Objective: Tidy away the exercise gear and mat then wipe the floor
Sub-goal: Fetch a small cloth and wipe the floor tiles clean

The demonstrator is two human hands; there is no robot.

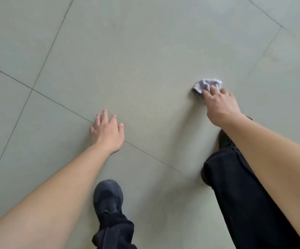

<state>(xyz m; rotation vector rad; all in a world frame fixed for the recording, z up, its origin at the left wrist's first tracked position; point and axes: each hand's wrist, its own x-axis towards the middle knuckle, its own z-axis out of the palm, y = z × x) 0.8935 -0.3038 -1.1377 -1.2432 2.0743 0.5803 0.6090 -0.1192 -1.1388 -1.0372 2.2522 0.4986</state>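
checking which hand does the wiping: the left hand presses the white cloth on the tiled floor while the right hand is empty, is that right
Not quite: the hands are swapped. In the head view the right hand presses the white cloth on the tiled floor, while the left hand is empty.

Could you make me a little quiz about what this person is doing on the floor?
1. True or false: the right hand presses a pale cloth onto the tiled floor.
2. What is the left hand doing? A) holding a mat B) resting flat on the floor, empty C) gripping a shoe
3. Fill in: the shoe in view is ____ in colour.

Key: 1 true; 2 B; 3 black
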